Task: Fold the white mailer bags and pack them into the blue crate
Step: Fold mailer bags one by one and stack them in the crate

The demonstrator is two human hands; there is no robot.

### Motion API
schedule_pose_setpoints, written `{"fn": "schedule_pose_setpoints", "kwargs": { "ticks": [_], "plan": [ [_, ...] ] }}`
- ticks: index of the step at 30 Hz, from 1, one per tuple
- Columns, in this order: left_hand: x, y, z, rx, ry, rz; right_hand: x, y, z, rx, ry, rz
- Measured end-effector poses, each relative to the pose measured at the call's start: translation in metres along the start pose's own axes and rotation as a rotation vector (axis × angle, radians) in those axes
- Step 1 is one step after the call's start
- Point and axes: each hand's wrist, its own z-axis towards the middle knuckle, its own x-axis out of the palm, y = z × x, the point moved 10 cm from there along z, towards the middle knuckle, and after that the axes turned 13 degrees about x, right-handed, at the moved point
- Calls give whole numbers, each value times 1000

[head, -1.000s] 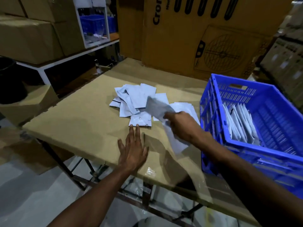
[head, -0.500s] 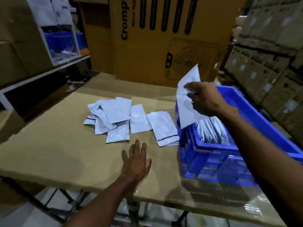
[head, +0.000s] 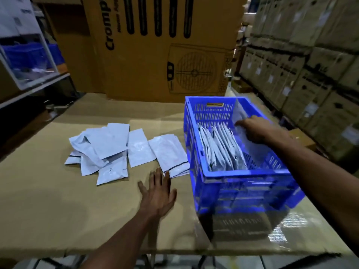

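Mailer bag (head: 250, 144) in gripping right hand (head: 256, 129) inside blue crate (head: 242, 173); left hand (head: 158, 195) flat, open.

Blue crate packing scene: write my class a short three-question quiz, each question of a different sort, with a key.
1. True or false: the left hand lies flat on the table.
2. Where is the right hand? A) inside the blue crate B) on the loose mailer bags C) under the table
3. Fill in: the packed mailer bags stand on edge in a ____.

Key: 1 true; 2 A; 3 row
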Motion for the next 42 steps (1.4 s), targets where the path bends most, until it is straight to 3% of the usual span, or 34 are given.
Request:
{"fn": "schedule_pose_setpoints", "kwargs": {
  "ticks": [9,19,22,30,36,42],
  "plan": [
    [-1,1,2,2,-6,22,88,-6,22,-71,171,-2],
    [-2,1,1,-9,-18,31,95,8,25,-57,187,75],
    [-6,1,-3,-1,-45,1,82,12,24,-69,109,101],
    [-11,14,-11,26,-105,-4,-4,67,1,-216,-314,429],
    [-21,57,-33,53,-157,22,-38,144,-7,-332,-341,512],
    [-26,107,-51,-104,-123,52,-45,236,-4,-398,-274,487]
  ]
}}
